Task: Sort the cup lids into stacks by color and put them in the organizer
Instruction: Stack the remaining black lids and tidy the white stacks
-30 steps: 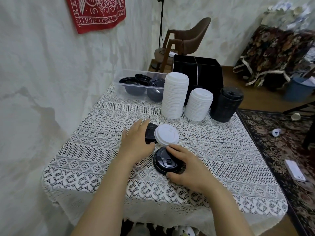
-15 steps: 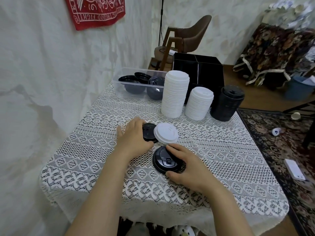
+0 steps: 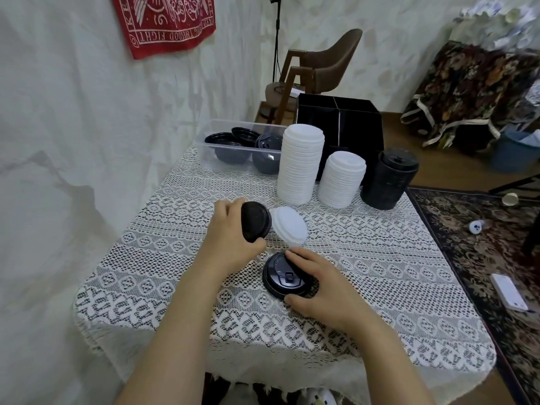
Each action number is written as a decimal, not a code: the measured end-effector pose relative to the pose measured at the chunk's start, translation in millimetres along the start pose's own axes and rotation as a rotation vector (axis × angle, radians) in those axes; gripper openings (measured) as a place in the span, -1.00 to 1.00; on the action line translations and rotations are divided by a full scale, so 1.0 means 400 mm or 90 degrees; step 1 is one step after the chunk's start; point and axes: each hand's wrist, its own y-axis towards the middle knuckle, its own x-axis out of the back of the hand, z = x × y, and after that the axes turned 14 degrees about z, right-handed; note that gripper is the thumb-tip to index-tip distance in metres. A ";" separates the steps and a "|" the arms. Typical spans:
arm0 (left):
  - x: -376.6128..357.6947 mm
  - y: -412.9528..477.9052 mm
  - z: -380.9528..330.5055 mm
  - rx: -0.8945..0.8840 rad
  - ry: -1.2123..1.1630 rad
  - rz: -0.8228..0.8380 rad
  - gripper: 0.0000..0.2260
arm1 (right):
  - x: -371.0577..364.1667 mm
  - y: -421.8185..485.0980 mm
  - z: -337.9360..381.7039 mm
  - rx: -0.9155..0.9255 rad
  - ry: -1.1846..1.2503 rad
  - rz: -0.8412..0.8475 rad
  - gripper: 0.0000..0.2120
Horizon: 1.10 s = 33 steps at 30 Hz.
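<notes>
A round black plastic lid [image 3: 254,225] is being held tilted by the left hand [image 3: 230,247]. A second black lid [image 3: 280,283] is being gripped on the tabletop [image 3: 380,273] by the right hand [image 3: 321,287]. Sorted lid stacks [image 3: 301,165] are being kept at the far edge, apparently not yet in the black box organizer [image 3: 359,124].

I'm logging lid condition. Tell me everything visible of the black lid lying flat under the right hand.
The black lid is round, glossy plastic as it looks, with a raised rim, faint embossed lettering and a small sip tab on top. It lies flat, top up, on the lace tablecloth near the front. The right hand grips its right edge, finger on the far rim, thumb at the near rim.
</notes>
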 end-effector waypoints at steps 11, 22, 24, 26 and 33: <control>-0.031 -0.073 0.011 0.173 0.230 -0.007 -0.13 | -0.003 -0.001 0.003 -0.006 -0.004 0.001 -0.24; 0.050 -0.115 0.045 0.070 -0.014 0.214 -0.23 | -0.004 -0.002 0.005 -0.003 0.006 -0.014 -0.24; 0.045 -0.113 0.053 0.053 0.005 0.179 -0.26 | -0.003 -0.002 0.009 0.000 0.006 -0.024 -0.23; 0.035 -0.105 0.063 0.049 0.047 0.146 -0.24 | -0.004 -0.002 0.014 0.001 0.008 -0.035 -0.22; 0.023 -0.105 0.059 0.039 0.134 0.177 -0.17 | -0.002 -0.005 0.021 0.001 0.013 -0.050 -0.21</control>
